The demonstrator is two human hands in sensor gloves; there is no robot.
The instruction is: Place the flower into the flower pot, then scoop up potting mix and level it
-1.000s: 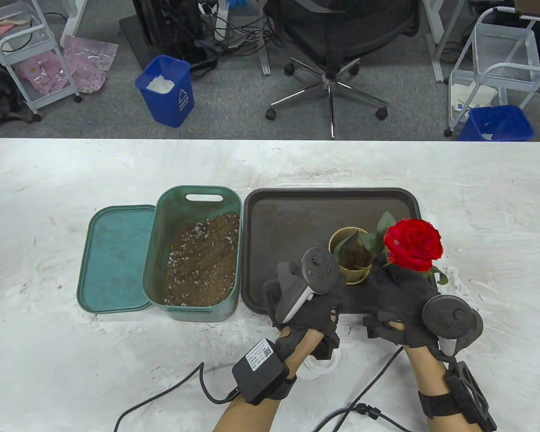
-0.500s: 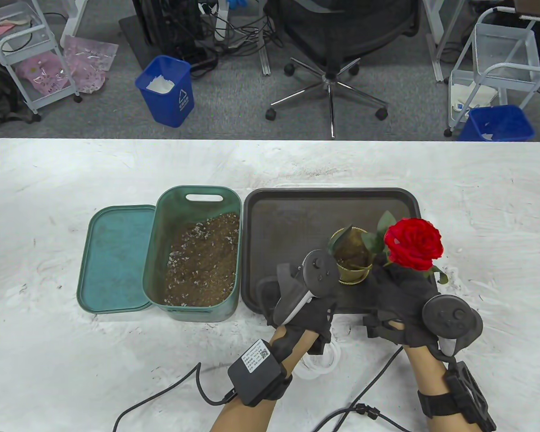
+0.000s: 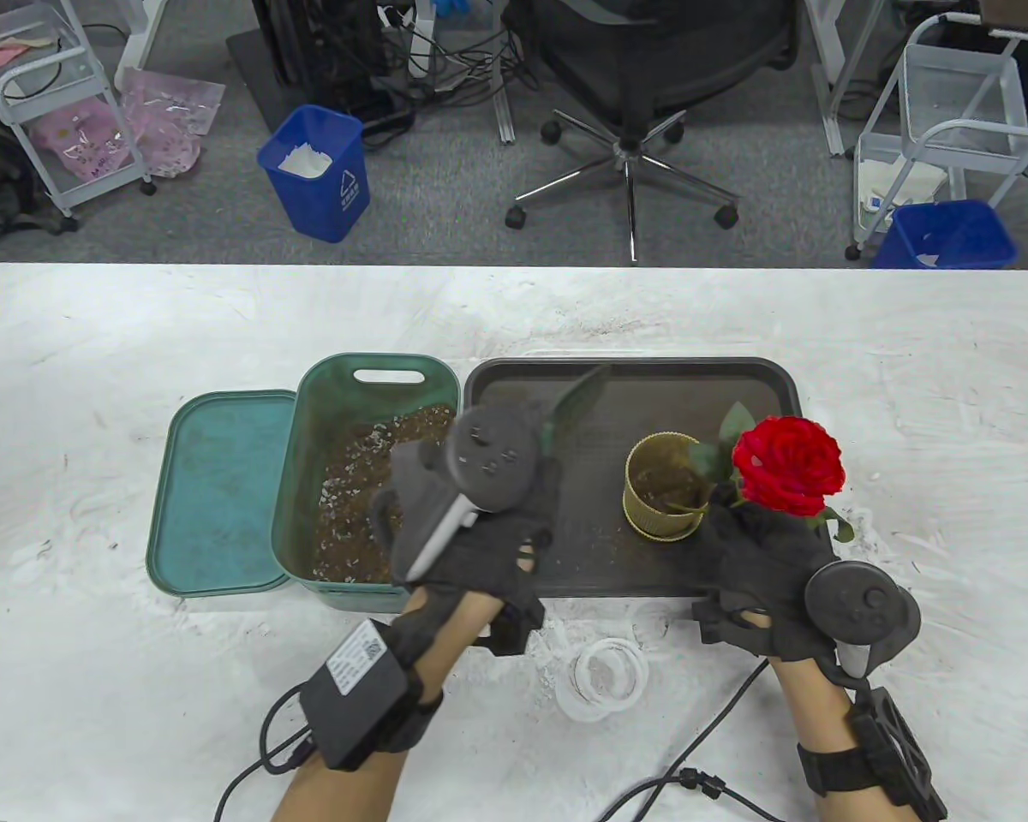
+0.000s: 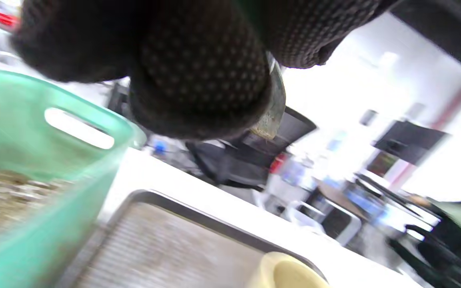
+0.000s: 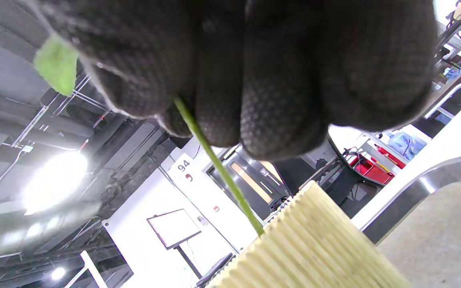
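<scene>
Nearest us, a white ring (image 3: 606, 678) lies on the table (image 3: 137, 668) between our wrists. Our right hand (image 3: 767, 569) pinches the rose (image 3: 786, 464) by its stem (image 5: 218, 164); the right wrist view shows fingers (image 5: 222, 92) curled round the stem, which runs down into the pot (image 3: 666, 497). So the flower is in the pot, held near upright, bloom leaning off to the right of the rim.

Our left hand (image 3: 471, 531) grips a trowel (image 3: 578, 401), fingers wrapped on the handle; the blade points away, above the seam between tray (image 3: 565, 385) and bin (image 3: 377, 377). The left wrist view shows grit on the blade tip; whether it carries a load, we cannot tell. The pot stands on the tray and holds some mix low down, well short of the rim.

Step in hand, as we judge it: scooping. Next move: dip the blade into the potting mix (image 3: 368, 505) in the bin, lift level, carry right, tip beside the stem without knocking it. Right hand should keep the stem steady. Bin lid (image 3: 218, 488) lies left of the bin.
</scene>
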